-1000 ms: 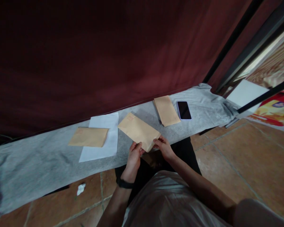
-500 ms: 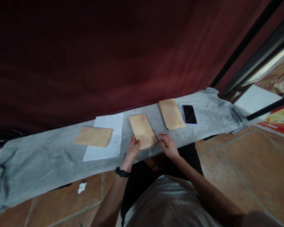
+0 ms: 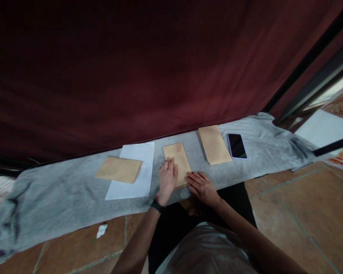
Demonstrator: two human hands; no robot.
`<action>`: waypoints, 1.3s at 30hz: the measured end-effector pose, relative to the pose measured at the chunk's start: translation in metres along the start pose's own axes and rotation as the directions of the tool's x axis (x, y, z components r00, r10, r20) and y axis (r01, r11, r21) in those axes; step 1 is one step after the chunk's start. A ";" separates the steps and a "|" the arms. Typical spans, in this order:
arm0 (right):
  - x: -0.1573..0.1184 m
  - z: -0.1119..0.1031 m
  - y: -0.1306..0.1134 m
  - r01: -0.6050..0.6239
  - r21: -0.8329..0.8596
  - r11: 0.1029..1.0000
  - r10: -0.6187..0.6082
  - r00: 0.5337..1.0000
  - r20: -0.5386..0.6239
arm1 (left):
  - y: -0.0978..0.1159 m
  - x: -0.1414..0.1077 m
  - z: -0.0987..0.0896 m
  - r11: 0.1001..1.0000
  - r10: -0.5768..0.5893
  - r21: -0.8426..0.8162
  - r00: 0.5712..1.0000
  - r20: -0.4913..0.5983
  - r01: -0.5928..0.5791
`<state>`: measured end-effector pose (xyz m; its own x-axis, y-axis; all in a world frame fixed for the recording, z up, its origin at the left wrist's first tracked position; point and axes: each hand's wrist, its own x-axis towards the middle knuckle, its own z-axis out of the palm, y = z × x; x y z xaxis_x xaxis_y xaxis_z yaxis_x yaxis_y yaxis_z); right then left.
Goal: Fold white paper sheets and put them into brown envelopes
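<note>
A brown paper envelope [image 3: 181,159] with a faint reddish print lies on the grey cloth right before me. My left hand [image 3: 168,177] rests flat across its left part, fingers stretched toward the far end. At the envelope's near right corner, my right hand [image 3: 202,187] lies palm down with its fingers extended. Neither hand grips anything. To the right sits a stack of brown envelopes [image 3: 214,145]. Another brown envelope [image 3: 119,169] lies on the left, partly over white paper [image 3: 128,191].
A phone [image 3: 237,146] lies right of the stack. The long narrow table wears a grey cloth [image 3: 74,190] and backs onto a dark red curtain [image 3: 131,95]. A crumpled white scrap [image 3: 101,230] is on the tiled floor. A black bar [image 3: 334,145] crosses at the right.
My left hand has moved from the envelope's near left edge onto its face. My right hand has flattened at the near corner. The whole view has shifted slightly.
</note>
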<state>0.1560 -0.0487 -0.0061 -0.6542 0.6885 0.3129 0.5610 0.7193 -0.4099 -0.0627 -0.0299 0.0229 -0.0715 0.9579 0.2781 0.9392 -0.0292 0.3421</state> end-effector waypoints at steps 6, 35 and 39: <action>0.001 0.000 0.000 -0.004 -0.012 1.000 0.004 1.000 0.005 | 0.001 0.078 0.033 0.972 0.201 0.087 0.962 0.187 -0.220; 0.000 0.000 0.002 0.002 -0.021 1.000 -0.001 1.000 0.018 | 0.002 -0.004 0.026 0.903 0.420 -0.048 0.853 0.310 -0.427; 0.001 0.000 0.001 0.004 -0.012 1.000 -0.004 1.000 0.009 | 0.003 -0.025 0.016 0.890 0.445 -0.053 0.838 0.317 -0.453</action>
<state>0.1563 -0.0473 -0.0058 -0.6610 0.6846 0.3074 0.5639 0.7234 -0.3984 -0.0529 -0.0495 0.0020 0.4643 0.8800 0.1005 0.8507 -0.4747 0.2258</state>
